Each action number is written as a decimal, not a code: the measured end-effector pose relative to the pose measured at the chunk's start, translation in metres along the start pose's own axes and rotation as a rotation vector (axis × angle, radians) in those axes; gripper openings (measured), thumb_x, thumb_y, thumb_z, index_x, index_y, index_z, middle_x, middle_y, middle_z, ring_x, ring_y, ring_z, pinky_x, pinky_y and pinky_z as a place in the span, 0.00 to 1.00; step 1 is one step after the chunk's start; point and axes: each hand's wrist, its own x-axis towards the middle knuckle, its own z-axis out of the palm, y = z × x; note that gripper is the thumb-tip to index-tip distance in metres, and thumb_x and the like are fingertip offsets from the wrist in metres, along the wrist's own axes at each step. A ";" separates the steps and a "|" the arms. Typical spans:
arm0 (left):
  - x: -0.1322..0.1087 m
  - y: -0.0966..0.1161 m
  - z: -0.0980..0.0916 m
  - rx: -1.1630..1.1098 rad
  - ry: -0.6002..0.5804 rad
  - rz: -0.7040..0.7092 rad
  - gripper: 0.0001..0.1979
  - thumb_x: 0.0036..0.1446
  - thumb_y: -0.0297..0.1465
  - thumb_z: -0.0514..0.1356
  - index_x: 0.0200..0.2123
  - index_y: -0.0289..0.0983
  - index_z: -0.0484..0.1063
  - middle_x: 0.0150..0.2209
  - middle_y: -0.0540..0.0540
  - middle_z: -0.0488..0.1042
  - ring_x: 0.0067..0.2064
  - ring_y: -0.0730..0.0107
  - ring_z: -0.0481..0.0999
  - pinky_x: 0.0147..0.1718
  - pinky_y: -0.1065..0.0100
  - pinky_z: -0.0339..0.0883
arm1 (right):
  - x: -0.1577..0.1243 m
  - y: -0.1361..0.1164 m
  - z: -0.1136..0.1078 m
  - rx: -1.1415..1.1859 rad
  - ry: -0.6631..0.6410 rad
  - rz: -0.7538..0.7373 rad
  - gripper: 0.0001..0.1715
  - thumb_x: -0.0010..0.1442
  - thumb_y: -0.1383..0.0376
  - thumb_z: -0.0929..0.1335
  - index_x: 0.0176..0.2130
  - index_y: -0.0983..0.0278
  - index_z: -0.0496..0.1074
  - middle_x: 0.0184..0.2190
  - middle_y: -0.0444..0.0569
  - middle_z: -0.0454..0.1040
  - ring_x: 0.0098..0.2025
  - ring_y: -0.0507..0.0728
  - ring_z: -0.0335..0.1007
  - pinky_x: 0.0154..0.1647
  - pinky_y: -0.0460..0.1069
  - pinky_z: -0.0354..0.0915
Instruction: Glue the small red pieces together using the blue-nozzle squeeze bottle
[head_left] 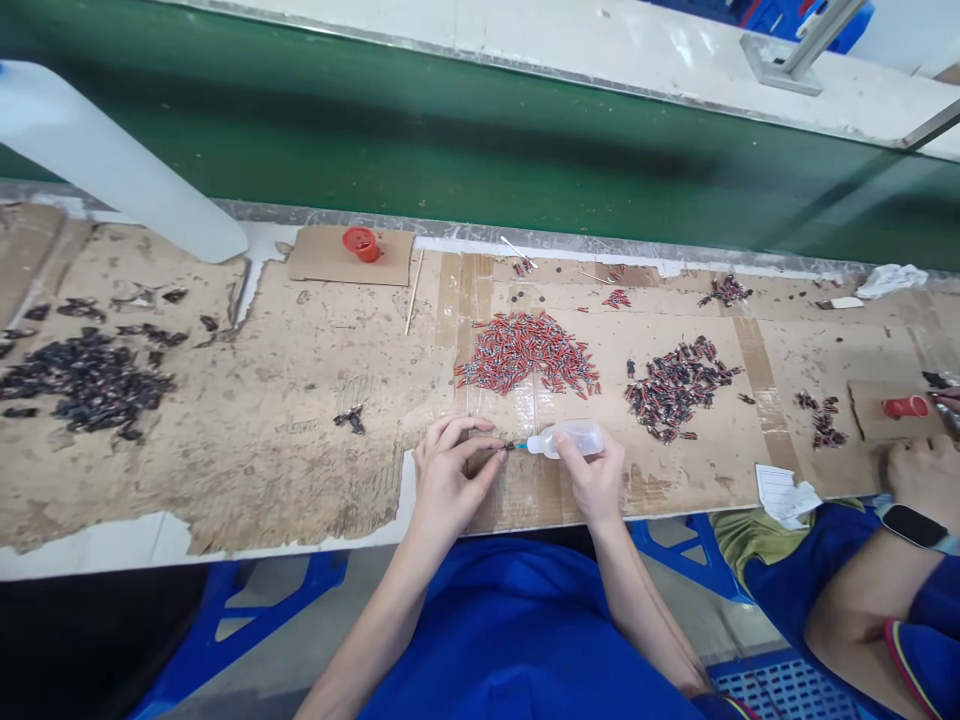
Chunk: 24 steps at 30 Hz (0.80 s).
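Note:
My left hand (456,468) pinches a small dark part (510,446) between thumb and fingertips, low over the cardboard. In my right hand (598,475) is a clear squeeze bottle (574,438), lying nearly level with its thin blue-green tip pointing left. That tip meets or almost meets the small part; I cannot tell which. Just beyond my hands lies a heap of small red-and-silver parts (525,350). Right of it is a pile of darker red-and-black parts (679,385).
Black pieces (86,385) are heaped at the left, with a small cluster (350,418) nearer me. A red cup (361,244) stands on a cardboard piece at the back. A co-worker's hand (926,475) is at the far right, near another red cup (904,406). A white panel (112,160) juts in upper left.

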 end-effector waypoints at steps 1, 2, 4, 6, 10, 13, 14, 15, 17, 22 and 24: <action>0.000 0.000 0.000 -0.002 -0.005 -0.001 0.03 0.53 0.31 0.64 0.30 0.45 0.79 0.43 0.46 0.78 0.52 0.52 0.67 0.51 0.48 0.57 | 0.000 0.000 0.000 -0.006 -0.003 0.002 0.11 0.49 0.57 0.71 0.25 0.63 0.74 0.21 0.45 0.76 0.23 0.55 0.70 0.24 0.48 0.66; 0.000 0.000 -0.001 -0.002 -0.006 -0.001 0.03 0.53 0.31 0.64 0.30 0.45 0.79 0.43 0.46 0.78 0.52 0.52 0.67 0.51 0.48 0.58 | 0.000 0.000 0.001 -0.010 -0.006 0.003 0.11 0.49 0.58 0.71 0.25 0.63 0.74 0.21 0.45 0.76 0.23 0.55 0.70 0.24 0.48 0.66; 0.000 0.000 -0.001 0.000 -0.004 -0.002 0.03 0.53 0.31 0.65 0.29 0.45 0.79 0.43 0.46 0.78 0.51 0.52 0.67 0.50 0.48 0.58 | 0.000 -0.001 0.001 -0.008 -0.011 0.004 0.10 0.49 0.58 0.72 0.25 0.63 0.74 0.21 0.45 0.76 0.23 0.54 0.70 0.24 0.48 0.66; 0.001 0.001 -0.001 0.006 -0.004 -0.004 0.03 0.52 0.30 0.65 0.29 0.45 0.79 0.43 0.46 0.78 0.51 0.52 0.68 0.50 0.48 0.58 | 0.000 -0.002 0.002 -0.004 -0.003 0.004 0.10 0.49 0.58 0.71 0.25 0.63 0.74 0.22 0.45 0.77 0.23 0.54 0.70 0.25 0.48 0.67; 0.001 0.001 0.000 0.024 -0.010 -0.005 0.04 0.52 0.29 0.65 0.30 0.44 0.79 0.43 0.46 0.78 0.52 0.53 0.68 0.52 0.49 0.57 | 0.000 -0.001 0.001 -0.013 0.061 0.008 0.12 0.49 0.58 0.71 0.24 0.64 0.72 0.20 0.44 0.75 0.23 0.54 0.69 0.25 0.47 0.66; 0.001 0.001 0.000 0.028 -0.008 -0.007 0.03 0.52 0.29 0.65 0.30 0.44 0.79 0.43 0.46 0.78 0.52 0.53 0.68 0.51 0.49 0.58 | 0.001 0.000 0.000 0.001 0.098 0.008 0.12 0.49 0.58 0.71 0.24 0.64 0.72 0.20 0.44 0.74 0.23 0.53 0.68 0.25 0.47 0.65; 0.001 0.001 0.000 0.028 -0.007 -0.006 0.03 0.52 0.29 0.65 0.30 0.44 0.79 0.43 0.46 0.78 0.52 0.53 0.68 0.51 0.50 0.58 | 0.001 0.000 -0.001 0.008 0.096 0.007 0.12 0.49 0.58 0.71 0.24 0.64 0.73 0.20 0.44 0.75 0.23 0.53 0.69 0.25 0.47 0.66; 0.001 0.001 0.000 0.028 -0.004 -0.003 0.03 0.52 0.29 0.65 0.30 0.44 0.79 0.43 0.46 0.78 0.51 0.53 0.68 0.50 0.50 0.59 | 0.001 0.000 -0.001 0.014 0.086 0.008 0.11 0.49 0.58 0.71 0.25 0.64 0.73 0.21 0.45 0.75 0.23 0.54 0.69 0.26 0.47 0.66; 0.001 0.000 0.000 0.027 0.002 0.005 0.03 0.52 0.30 0.65 0.29 0.44 0.80 0.43 0.46 0.78 0.51 0.53 0.68 0.49 0.50 0.59 | 0.001 0.000 -0.001 0.022 0.049 0.009 0.11 0.49 0.58 0.71 0.25 0.64 0.74 0.21 0.45 0.76 0.23 0.54 0.70 0.26 0.48 0.66; 0.001 0.000 0.001 0.019 0.012 0.014 0.03 0.52 0.30 0.65 0.29 0.44 0.80 0.43 0.46 0.78 0.51 0.52 0.68 0.49 0.50 0.59 | 0.001 0.001 0.001 0.022 0.003 0.011 0.11 0.49 0.58 0.71 0.25 0.63 0.73 0.22 0.45 0.76 0.24 0.55 0.70 0.26 0.48 0.66; 0.001 -0.001 0.001 0.017 0.006 0.015 0.03 0.52 0.30 0.65 0.29 0.44 0.80 0.43 0.46 0.79 0.51 0.52 0.68 0.49 0.50 0.59 | 0.002 0.001 0.001 0.017 0.013 0.013 0.12 0.49 0.57 0.71 0.25 0.63 0.73 0.21 0.45 0.75 0.24 0.54 0.70 0.26 0.48 0.66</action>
